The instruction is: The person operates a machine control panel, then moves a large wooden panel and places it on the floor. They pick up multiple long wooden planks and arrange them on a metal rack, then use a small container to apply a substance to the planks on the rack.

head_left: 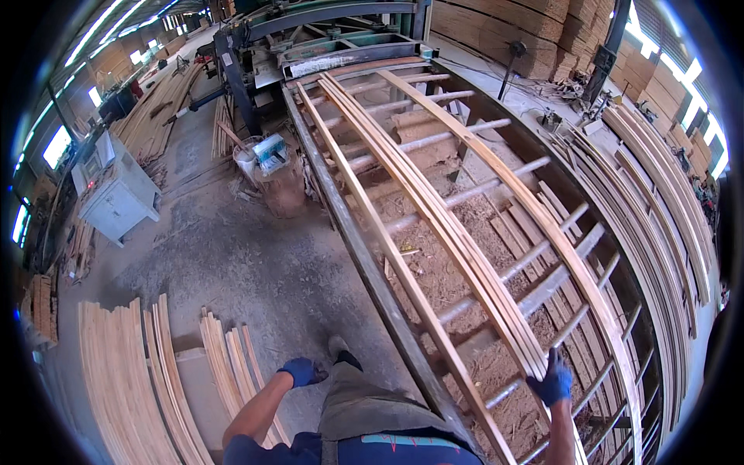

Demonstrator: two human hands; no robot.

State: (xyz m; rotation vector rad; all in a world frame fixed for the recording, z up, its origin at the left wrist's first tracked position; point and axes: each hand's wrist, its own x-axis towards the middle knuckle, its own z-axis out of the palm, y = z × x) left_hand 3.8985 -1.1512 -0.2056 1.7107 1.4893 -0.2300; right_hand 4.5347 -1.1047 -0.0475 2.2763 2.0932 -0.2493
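**Sawmill floor, hands at the roller rack**

Dusty concrete floor lies underfoot. At five o'clock the right hand, blue-gloved, closes on the near end of a bundle of thin wood strips lying along the roller rack. At seven o'clock the left hand hangs loosely curled, holding nothing. Stacked strips lie left. Farther off stands a green machine; its far parts are hard to make out.

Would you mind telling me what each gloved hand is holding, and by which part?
The right hand rests on the near end of the bundle of wooden strips; a closed grasp cannot be confirmed. The left hand holds nothing.
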